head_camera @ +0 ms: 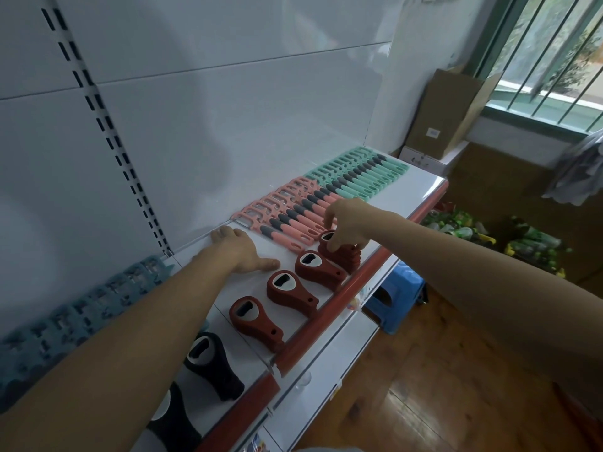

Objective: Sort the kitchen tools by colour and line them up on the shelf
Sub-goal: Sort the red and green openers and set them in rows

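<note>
Head: opener stack [346,258] beneath right hand [347,222]

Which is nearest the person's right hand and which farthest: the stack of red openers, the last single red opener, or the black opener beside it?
1. stack of red openers: directly under the right hand, fingers curled on it.
2. last single red opener: leftward along the shelf front.
3. black opener: farther left again, nearest the person.
</note>
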